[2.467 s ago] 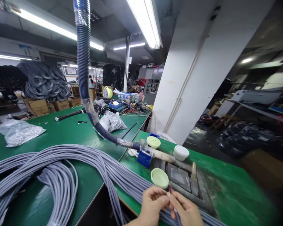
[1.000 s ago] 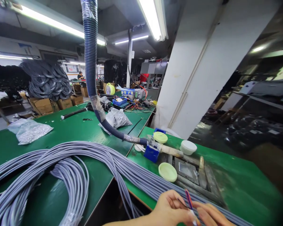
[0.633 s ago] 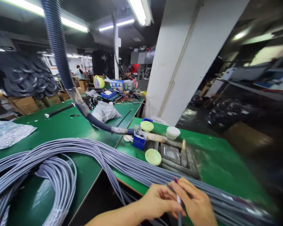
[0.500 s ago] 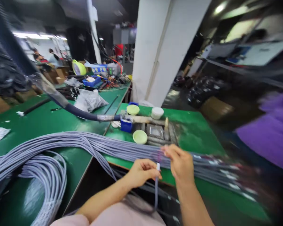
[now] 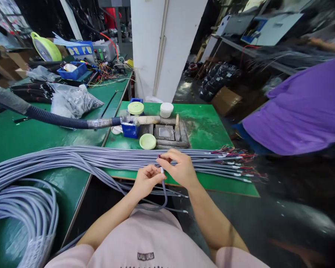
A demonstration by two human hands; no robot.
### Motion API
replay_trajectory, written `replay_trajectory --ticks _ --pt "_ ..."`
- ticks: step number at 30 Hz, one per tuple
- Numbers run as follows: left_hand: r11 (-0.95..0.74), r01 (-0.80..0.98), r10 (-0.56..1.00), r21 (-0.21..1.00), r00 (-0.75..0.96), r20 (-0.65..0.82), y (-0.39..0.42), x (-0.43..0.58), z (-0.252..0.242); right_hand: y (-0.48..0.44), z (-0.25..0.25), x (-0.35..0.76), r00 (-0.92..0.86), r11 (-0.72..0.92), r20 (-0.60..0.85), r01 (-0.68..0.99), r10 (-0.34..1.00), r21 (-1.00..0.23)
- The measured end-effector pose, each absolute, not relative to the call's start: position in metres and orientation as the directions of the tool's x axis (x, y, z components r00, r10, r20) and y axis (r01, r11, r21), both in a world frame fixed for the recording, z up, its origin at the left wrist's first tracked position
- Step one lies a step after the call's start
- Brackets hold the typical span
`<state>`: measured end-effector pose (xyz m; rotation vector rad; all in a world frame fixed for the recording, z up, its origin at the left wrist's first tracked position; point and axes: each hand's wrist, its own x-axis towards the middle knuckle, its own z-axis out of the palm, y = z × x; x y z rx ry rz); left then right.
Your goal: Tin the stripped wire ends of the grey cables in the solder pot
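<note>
My left hand [image 5: 147,181] is closed on the end of a grey cable [image 5: 164,193], just below a white wrapped section. The cable loops down in front of my shirt. My right hand [image 5: 180,168] pinches the thin dark wires [image 5: 159,159] that come out of this end; their exact colours are hard to make out. Behind both hands, a thick bundle of grey cables [image 5: 100,158] crosses the green bench. Its stripped ends [image 5: 231,154] fan out at the right with red and other coloured wires.
A solder pot [image 5: 164,132] with a square opening sits beyond the bundle, beside a ribbed hose [image 5: 64,121], a blue box [image 5: 130,129], a pale green dish [image 5: 147,142] and a white tub [image 5: 166,109]. Coiled cables [image 5: 48,204] lie left. A person in purple [image 5: 298,108] is at right.
The view has swung right and down, so the bench appears further left. Both hands stay together at the cable end, with the right fingers still on the wires.
</note>
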<state>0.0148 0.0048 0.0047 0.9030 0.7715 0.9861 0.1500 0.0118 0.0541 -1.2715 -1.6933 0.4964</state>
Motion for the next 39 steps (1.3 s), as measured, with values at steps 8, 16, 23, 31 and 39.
replay_trajectory --ticks 8,16,23,31,39 --pt "0.164 -0.413 0.974 0.896 0.211 -0.081 0.009 0.006 -0.001 0.012 0.045 0.144 0.032 0.41 0.497 0.52 0.867 -0.749" --pt "0.185 -0.533 0.98 0.826 0.162 -0.115 0.022 -0.006 -0.004 0.014 0.028 0.148 -0.175 0.618 0.641 0.539 0.747 -0.573" --pt "0.242 -0.643 0.97 0.727 0.164 -0.178 0.029 -0.012 0.002 0.019 0.013 0.15 -0.545 0.819 0.631 0.498 0.552 -0.286" --pt "0.309 -0.688 0.951 0.657 0.223 -0.213 0.029 -0.016 0.01 0.027 0.003 0.144 -0.527 0.848 0.696 0.473 0.489 -0.238" --pt "0.111 -0.29 0.978 0.951 0.203 -0.053 0.034 -0.029 0.005 0.059 0.028 0.163 -0.167 0.693 0.778 0.591 0.605 -0.412"
